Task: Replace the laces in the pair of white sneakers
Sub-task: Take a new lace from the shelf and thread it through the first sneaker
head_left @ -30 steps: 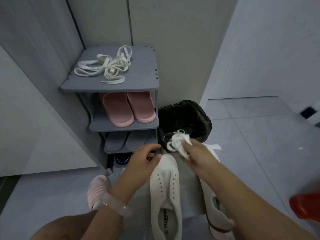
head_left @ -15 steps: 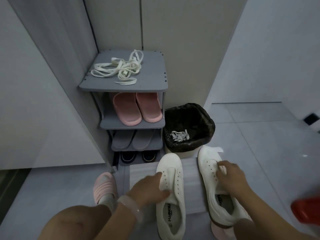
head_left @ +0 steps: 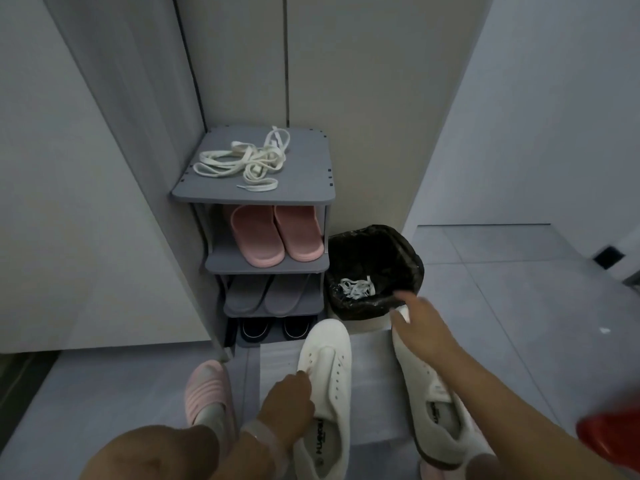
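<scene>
Two white sneakers without laces lie on a pale mat [head_left: 375,372] on the floor. My left hand [head_left: 287,400] grips the left side of the left sneaker [head_left: 332,372] near its eyelets. My right hand [head_left: 422,327] is stretched forward with straight, blurred fingers over the toe of the right sneaker [head_left: 419,384], close to the bin. A small bunch of white laces [head_left: 356,289] lies inside the black-lined bin [head_left: 414,258]. A tangle of cream laces [head_left: 242,164] lies on the top of the grey shoe rack [head_left: 308,178].
The rack holds pink slippers [head_left: 273,233], grey slippers [head_left: 270,294] and dark shoes [head_left: 273,329] on lower shelves. A pink slipper [head_left: 207,389] is on my foot at the left. A red object [head_left: 609,436] shows at the right edge. Walls close in left and behind.
The lace bunch that my right hand held over the bin now lies inside it. My right hand dropped to the right sneaker, then reached forward. My left hand slid back along the left sneaker.
</scene>
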